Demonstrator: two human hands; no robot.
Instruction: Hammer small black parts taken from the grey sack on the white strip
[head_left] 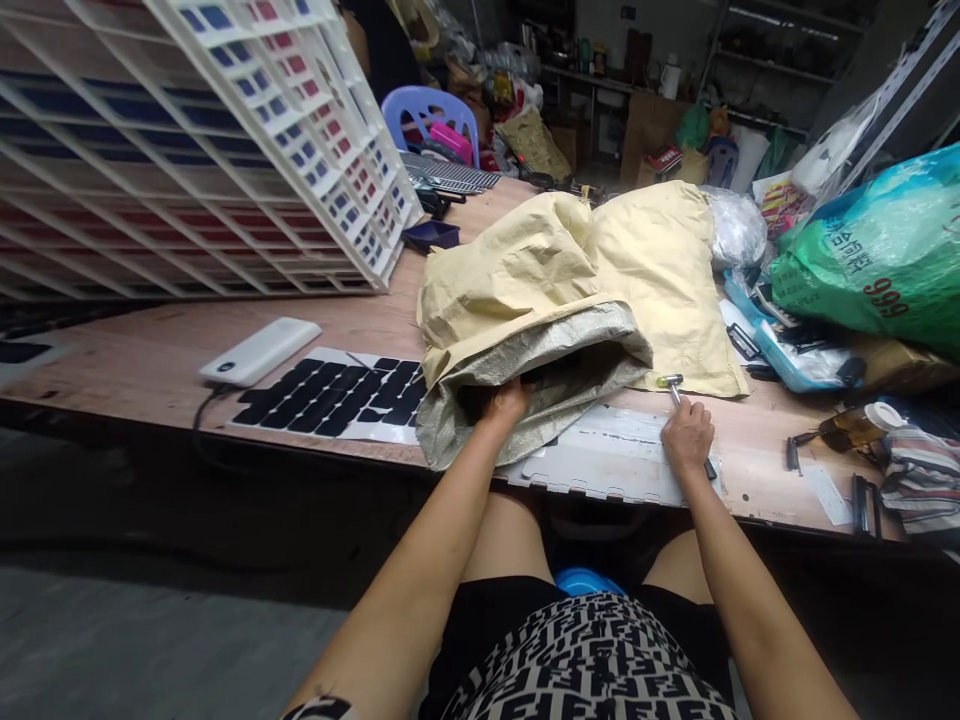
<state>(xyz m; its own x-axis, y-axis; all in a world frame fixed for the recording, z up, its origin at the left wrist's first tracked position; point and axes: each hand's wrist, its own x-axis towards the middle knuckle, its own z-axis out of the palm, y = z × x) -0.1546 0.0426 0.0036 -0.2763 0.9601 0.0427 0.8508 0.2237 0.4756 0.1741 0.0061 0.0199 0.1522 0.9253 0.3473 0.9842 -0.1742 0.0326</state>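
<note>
My left hand (511, 400) reaches into the mouth of a pale yellow woven sack (510, 260), whose grey lining is turned outward; its fingers are hidden inside. My right hand (688, 438) is closed around the handle of a small hammer (674, 386) with a yellowish tip, beside the sack's lower right corner. Under that hand lies a flat white board (600, 460) along the table's front edge. Left of the sack, rows of flat black pieces (322, 398) lie on a white sheet, partly covered by the sack.
A large white plastic crate (285, 130) stands at the left, near a white power bank (261, 350) with a cable. On the right are a green plastic bag (877, 260), a blue tray (795, 360), a brown bottle (855, 428) and a striped cloth (926, 480). A purple chair (431, 100) stands behind.
</note>
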